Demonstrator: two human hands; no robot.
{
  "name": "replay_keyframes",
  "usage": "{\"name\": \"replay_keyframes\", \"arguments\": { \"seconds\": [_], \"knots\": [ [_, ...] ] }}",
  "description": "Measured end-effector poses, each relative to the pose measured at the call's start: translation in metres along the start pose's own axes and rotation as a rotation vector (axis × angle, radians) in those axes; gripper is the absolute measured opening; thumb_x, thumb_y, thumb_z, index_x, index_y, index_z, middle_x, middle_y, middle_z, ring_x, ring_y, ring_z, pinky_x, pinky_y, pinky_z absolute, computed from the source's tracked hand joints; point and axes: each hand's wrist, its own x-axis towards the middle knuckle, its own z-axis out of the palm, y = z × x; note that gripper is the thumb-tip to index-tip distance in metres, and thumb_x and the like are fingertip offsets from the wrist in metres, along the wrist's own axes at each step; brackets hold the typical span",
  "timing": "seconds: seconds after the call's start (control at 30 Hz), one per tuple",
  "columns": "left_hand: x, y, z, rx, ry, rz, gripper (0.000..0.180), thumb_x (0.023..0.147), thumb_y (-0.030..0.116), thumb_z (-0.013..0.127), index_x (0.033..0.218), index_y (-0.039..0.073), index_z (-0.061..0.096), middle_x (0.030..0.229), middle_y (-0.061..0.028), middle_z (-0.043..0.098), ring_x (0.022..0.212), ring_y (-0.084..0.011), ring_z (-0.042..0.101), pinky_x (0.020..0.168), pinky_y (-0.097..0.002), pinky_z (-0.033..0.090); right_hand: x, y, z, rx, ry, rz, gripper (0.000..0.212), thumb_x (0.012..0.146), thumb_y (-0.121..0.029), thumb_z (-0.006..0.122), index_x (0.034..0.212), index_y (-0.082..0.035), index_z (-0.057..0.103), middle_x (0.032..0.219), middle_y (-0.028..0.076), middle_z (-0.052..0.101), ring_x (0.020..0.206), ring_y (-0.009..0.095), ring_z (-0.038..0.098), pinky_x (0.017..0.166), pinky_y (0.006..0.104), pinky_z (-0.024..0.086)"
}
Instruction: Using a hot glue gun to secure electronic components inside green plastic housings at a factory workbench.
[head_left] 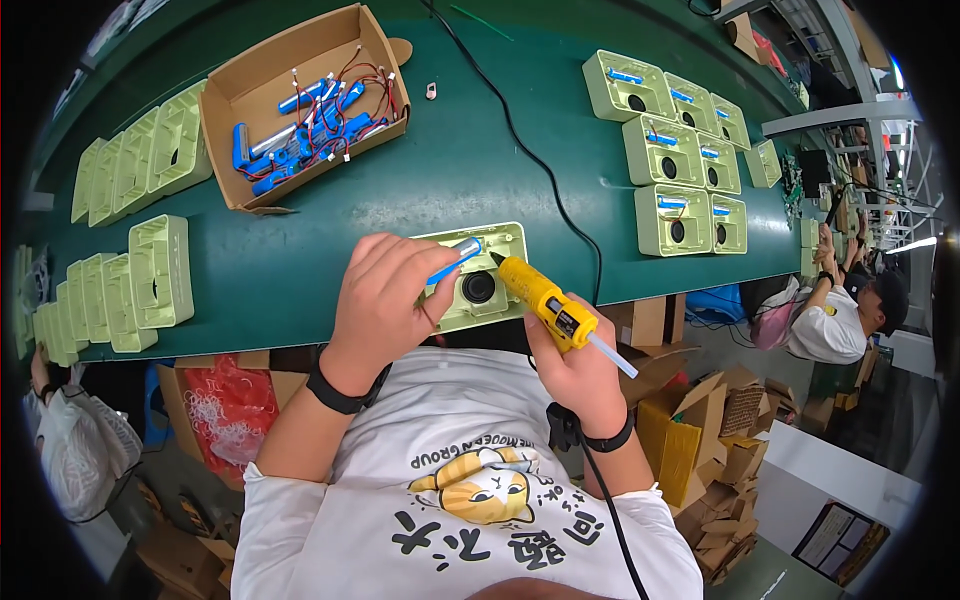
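Note:
My left hand (pixel 385 285) is closed on a blue cylindrical battery (pixel 456 258), held tilted over a pale green plastic housing (pixel 513 238). Inside that housing sits a round black speaker (pixel 478 288). A yellow hot glue gun (pixel 538 297) is gripped in my right hand (pixel 577 360), its dark nozzle pointing into the housing close to the battery's end. From the gun's back sticks a whitish glue stick (pixel 612 356). My left fingers hide the lower part of the battery and the housing's left side.
A cardboard box (pixel 228 110) of blue batteries with red and black wires stands at the back left. Rows of green housings (pixel 160 270) line the left; housings with batteries (pixel 665 150) stand at right. A black cable (pixel 520 135) crosses the table. Co-workers sit on both sides.

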Motion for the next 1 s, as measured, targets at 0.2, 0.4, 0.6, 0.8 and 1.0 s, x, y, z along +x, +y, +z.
{"name": "replay_keyframes", "arguments": {
  "seconds": [0.2, 0.4, 0.6, 0.8, 1.0],
  "knots": [
    [0.002, 0.004, -0.008, 0.043, -0.126, -0.018, 0.021, 0.092, 0.014, 0.092, 0.110, 0.010, 0.080, 0.097, -0.0057, 0.076, 0.090, -0.0287, 0.072, 0.092, -0.0436, 0.054, 0.002, 0.006, -0.001, 0.090, -0.034, 0.092, 0.016, 0.105, -0.009, 0.079, 0.111, 0.005, 0.079, 0.078, 0.007, 0.073, 0.064, 0.015, 0.064, 0.061, 0.0335, 0.051],
    [0.013, 0.010, -0.009, 0.047, -0.139, -0.007, 0.022, 0.094, 0.015, 0.090, 0.112, 0.010, 0.080, 0.099, -0.0047, 0.076, 0.094, -0.0282, 0.073, 0.093, -0.0435, 0.054, 0.008, 0.004, -0.004, 0.035, -0.046, 0.034, 0.020, 0.106, -0.011, 0.079, 0.118, 0.005, 0.080, 0.077, 0.007, 0.075, 0.064, 0.015, 0.066, 0.062, 0.0333, 0.052],
    [0.018, 0.016, -0.006, 0.149, -0.198, -0.012, 0.023, 0.095, 0.017, 0.088, 0.115, 0.010, 0.079, 0.102, -0.0037, 0.076, 0.096, -0.0280, 0.074, 0.092, -0.0446, 0.053, 0.005, 0.002, -0.007, 0.027, -0.073, 0.062, 0.022, 0.105, -0.010, 0.080, 0.119, 0.006, 0.080, 0.077, 0.007, 0.074, 0.064, 0.015, 0.065, 0.062, 0.0331, 0.052],
    [0.018, 0.013, -0.005, 0.185, -0.264, -0.079, 0.022, 0.094, 0.022, 0.089, 0.111, 0.011, 0.078, 0.105, -0.0026, 0.076, 0.097, -0.0264, 0.073, 0.091, -0.0438, 0.052, -0.006, 0.008, -0.004, 0.084, -0.001, 0.047, 0.019, 0.104, -0.006, 0.080, 0.118, 0.006, 0.079, 0.081, 0.005, 0.074, 0.068, 0.012, 0.064, 0.064, 0.0313, 0.051],
    [0.024, 0.011, -0.012, 0.271, -0.266, 0.005, 0.018, 0.092, 0.025, 0.091, 0.100, 0.013, 0.079, 0.095, -0.0011, 0.068, 0.093, -0.0247, 0.065, 0.087, -0.0419, 0.049, -0.011, 0.010, 0.001, 0.125, 0.006, 0.088, 0.018, 0.104, -0.004, 0.080, 0.119, 0.006, 0.078, 0.084, 0.004, 0.072, 0.072, 0.010, 0.063, 0.065, 0.0298, 0.050]
  ]
}}
